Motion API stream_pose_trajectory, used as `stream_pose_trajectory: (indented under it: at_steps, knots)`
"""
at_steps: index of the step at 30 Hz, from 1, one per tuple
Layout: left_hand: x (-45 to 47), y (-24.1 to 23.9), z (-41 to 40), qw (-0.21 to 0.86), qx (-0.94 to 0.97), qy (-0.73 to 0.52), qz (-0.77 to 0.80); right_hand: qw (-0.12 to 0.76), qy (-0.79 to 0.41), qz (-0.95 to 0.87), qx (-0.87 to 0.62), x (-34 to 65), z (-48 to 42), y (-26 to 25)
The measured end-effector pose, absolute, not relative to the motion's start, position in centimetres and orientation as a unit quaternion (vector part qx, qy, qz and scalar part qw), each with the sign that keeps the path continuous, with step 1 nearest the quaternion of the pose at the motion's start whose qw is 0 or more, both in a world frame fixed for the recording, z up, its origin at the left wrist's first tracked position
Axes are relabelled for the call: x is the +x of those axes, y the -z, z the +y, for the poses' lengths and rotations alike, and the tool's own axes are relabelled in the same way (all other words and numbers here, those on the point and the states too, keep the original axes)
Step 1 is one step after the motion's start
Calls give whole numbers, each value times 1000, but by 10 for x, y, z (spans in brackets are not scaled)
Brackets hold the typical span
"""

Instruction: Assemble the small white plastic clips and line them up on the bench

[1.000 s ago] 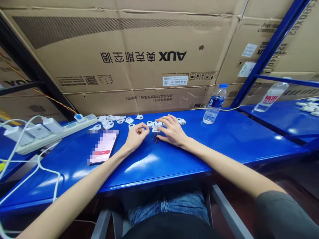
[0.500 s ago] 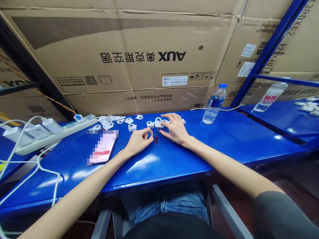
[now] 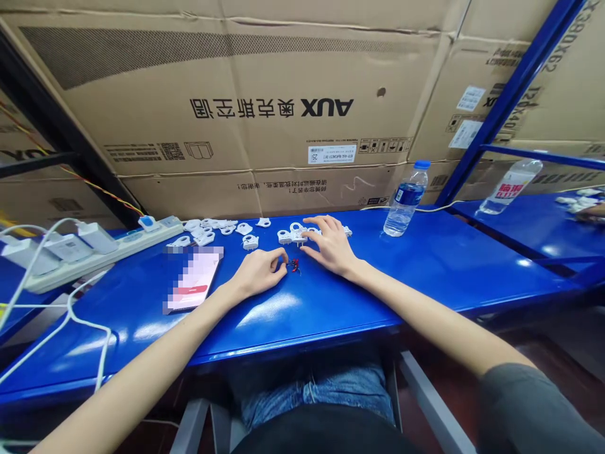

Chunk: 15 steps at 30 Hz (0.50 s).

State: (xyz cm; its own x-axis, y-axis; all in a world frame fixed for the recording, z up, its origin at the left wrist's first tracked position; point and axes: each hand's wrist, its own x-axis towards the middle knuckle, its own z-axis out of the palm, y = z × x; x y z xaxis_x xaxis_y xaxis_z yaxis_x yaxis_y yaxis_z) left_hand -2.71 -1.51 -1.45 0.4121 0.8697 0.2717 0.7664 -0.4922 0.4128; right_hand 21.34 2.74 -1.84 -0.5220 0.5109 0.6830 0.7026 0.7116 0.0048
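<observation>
My left hand [image 3: 259,271] is closed in a pinch, with thumb and forefinger together at the left side of a small heap of red parts with thin dark leads [image 3: 295,266]. Whatever sits between those fingertips is too small to make out. My right hand [image 3: 333,246] rests with fingers apart, thumb and forefinger spread beside white plastic plugs with ring handles [image 3: 297,233]. Its fingers partly cover some of these plugs, and I cannot tell whether they touch. A single white plug [image 3: 250,242] with metal pins lies beyond my left hand.
More white ring-shaped pieces [image 3: 205,236] lie at the back left, near a power strip [image 3: 137,243] with chargers. A phone [image 3: 196,277] lies left of my left hand. A water bottle [image 3: 405,198] stands at right; another bottle [image 3: 510,186] is beyond the blue frame. Cardboard [image 3: 265,63] backs the table.
My left hand has drawn slightly left and down, its fingertips a little farther from the red parts. The right hand stays nearly in place. A blurred dark shape has entered at the far right edge.
</observation>
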Motion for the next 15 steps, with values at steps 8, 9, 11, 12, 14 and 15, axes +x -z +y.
stream_pose_trajectory:
  at_steps: [8, 9, 11, 12, 14, 15]
  knots:
    - [-26, 13, -15, 39, 804, -180, 565, 324, 116, -878, -334, 202, 37, 14]
    - [-25, 13, -15, 32, 800, -172, 573, 317, 116, -882, -329, 198, 41, 14]
    - [-25, 13, -15, 20, 801, -155, 578, 310, 118, -887, -323, 189, 51, 12]
    - [-24, 12, -15, 16, 803, -149, 577, 307, 119, -887, -323, 182, 56, 12]
    - [-24, 12, -16, 10, 807, -140, 573, 298, 114, -888, -331, 169, 66, 10]
    - [-24, 12, -16, 8, 808, -137, 572, 291, 107, -888, -339, 162, 70, 10]
